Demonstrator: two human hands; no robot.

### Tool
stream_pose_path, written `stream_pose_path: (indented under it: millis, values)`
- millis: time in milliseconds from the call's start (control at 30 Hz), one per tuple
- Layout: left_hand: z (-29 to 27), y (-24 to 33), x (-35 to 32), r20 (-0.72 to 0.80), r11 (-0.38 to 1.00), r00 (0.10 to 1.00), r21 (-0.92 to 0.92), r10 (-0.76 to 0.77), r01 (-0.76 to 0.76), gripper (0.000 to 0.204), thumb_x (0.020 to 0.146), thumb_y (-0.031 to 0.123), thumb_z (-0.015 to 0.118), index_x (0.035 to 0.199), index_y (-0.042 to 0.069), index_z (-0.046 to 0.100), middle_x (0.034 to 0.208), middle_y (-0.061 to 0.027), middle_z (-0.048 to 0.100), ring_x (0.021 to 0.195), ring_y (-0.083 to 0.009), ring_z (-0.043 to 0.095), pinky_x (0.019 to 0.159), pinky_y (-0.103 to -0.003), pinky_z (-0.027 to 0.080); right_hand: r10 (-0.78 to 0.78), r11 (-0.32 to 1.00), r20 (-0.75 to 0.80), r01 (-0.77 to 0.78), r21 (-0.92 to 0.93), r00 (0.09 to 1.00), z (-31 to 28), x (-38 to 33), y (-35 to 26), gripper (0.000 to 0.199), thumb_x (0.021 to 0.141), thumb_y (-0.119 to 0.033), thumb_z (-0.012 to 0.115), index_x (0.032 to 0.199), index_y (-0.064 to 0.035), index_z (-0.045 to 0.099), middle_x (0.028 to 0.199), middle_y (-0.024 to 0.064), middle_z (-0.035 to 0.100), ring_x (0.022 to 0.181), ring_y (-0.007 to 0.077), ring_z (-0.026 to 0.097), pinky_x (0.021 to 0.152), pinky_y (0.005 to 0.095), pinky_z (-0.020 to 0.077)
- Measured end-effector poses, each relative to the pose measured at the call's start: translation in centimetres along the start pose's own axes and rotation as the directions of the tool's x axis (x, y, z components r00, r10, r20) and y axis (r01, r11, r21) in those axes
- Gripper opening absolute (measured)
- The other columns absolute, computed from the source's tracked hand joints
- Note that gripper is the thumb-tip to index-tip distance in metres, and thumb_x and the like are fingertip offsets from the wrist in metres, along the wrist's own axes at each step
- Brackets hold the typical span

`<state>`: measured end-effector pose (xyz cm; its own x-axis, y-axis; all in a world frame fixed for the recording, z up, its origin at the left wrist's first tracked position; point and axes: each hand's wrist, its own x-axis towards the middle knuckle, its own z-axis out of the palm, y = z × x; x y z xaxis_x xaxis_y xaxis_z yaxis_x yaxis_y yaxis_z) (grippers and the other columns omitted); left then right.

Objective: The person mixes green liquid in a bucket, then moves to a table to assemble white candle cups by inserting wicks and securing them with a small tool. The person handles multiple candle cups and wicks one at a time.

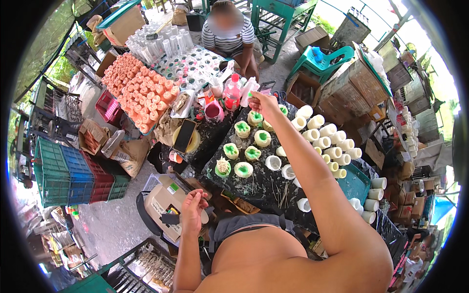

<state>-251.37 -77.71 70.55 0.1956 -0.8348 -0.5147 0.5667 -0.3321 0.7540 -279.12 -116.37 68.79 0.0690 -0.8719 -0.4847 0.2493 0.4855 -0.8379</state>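
My right hand reaches to the far side of the black-covered table, its fingertips pinched beside a small green spot; what they hold is too small to make out. Below that arm stand several cream cups with green material in their hollows. A bundle of thin pale sticks stands in one green-filled cup at the near left. More thin sticks lie loose on the table. My left hand hovers over a cardboard box with its fingers curled together; whatever is in them is hidden.
Empty-looking cream cups crowd the table's right. Beyond the table are a red-capped bottle, a pink pot and a phone. Many orange cylinders stand far left. Another person sits opposite. Stacked crates stand left.
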Motion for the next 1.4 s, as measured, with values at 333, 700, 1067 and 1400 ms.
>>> stream_pose_path:
  millis: [333, 700, 1067, 1400]
  values:
    - [0.0, 0.0, 0.1, 0.001, 1.0, 1.0, -0.007, -0.011, 0.011, 0.017, 0.108, 0.018, 0.062, 0.12, 0.007, 0.067, 0.107, -0.0047, 0.073, 0.081, -0.009, 0.064, 0.08, -0.028, 0.052, 0.007, 1.0, 0.028, -0.007, 0.013, 1.0, 0.1, 0.5, -0.4, 0.026, 0.097, -0.029, 0.079, 0.106, -0.0056, 0.076, 0.094, 0.0077, 0.079, 0.078, 0.0177, 0.074, 0.074, 0.0315, 0.0583]
    - [-0.3, -0.4, 0.4, 0.001, 1.0, 1.0, -0.002, -0.018, 0.018, 0.018, 0.108, 0.018, 0.062, 0.12, 0.007, 0.067, 0.108, -0.0055, 0.073, 0.08, -0.0094, 0.065, 0.079, -0.028, 0.053, 0.005, 0.999, 0.05, -0.007, 0.034, 0.999, 0.3, 0.5, -0.9, 0.027, 0.096, -0.03, 0.079, 0.105, -0.0059, 0.074, 0.094, 0.0078, 0.079, 0.077, 0.0185, 0.074, 0.072, 0.0319, 0.0575]
    - [-0.3, -0.6, 0.4, 0.005, 1.0, 1.0, -0.013, -0.007, 0.007, 0.019, 0.108, 0.019, 0.062, 0.121, 0.007, 0.067, 0.108, -0.0049, 0.073, 0.082, -0.0093, 0.065, 0.079, -0.028, 0.052, 0.01, 0.999, 0.062, -0.013, 0.045, 0.998, 0.3, 0.7, -0.9, 0.027, 0.097, -0.03, 0.079, 0.105, -0.005, 0.073, 0.094, 0.0082, 0.079, 0.079, 0.0185, 0.073, 0.071, 0.0325, 0.057]
    - [-0.7, -0.6, 0.6, 0.008, 1.0, 1.0, -0.027, -0.004, 0.005, 0.018, 0.108, 0.019, 0.062, 0.121, 0.007, 0.067, 0.108, -0.0045, 0.073, 0.082, -0.0089, 0.065, 0.08, -0.027, 0.053, 0.036, 0.999, 0.06, -0.038, 0.039, 0.998, 0.3, 1.1, -0.5, 0.025, 0.097, -0.03, 0.079, 0.106, -0.0076, 0.073, 0.094, 0.0079, 0.079, 0.079, 0.0197, 0.074, 0.073, 0.0335, 0.0576]
